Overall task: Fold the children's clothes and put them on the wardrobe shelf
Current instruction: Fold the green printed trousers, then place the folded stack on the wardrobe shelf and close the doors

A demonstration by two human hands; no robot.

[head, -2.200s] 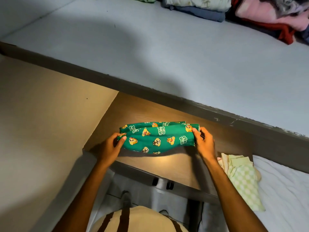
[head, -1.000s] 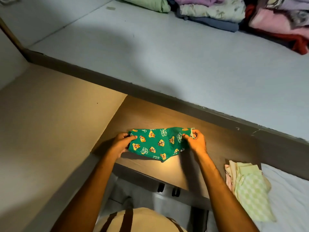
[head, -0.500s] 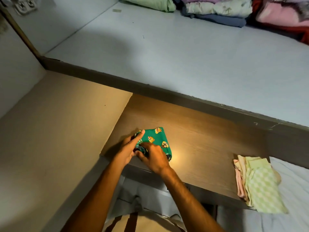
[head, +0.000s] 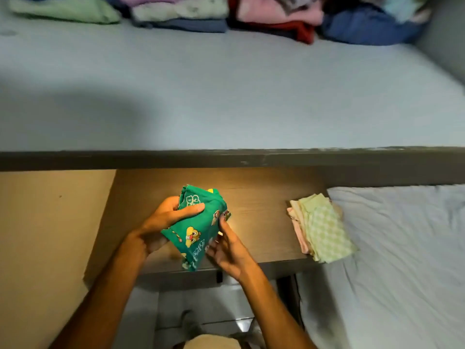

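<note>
Now green cartoon-print garment [head: 198, 227] folded compact, both hands gripping.

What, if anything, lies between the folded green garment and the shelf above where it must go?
Nothing visible. Both hands, left and right, hold the green garment above the wooden ledge; the shelf is bare up to the folded piles at its back.
</note>
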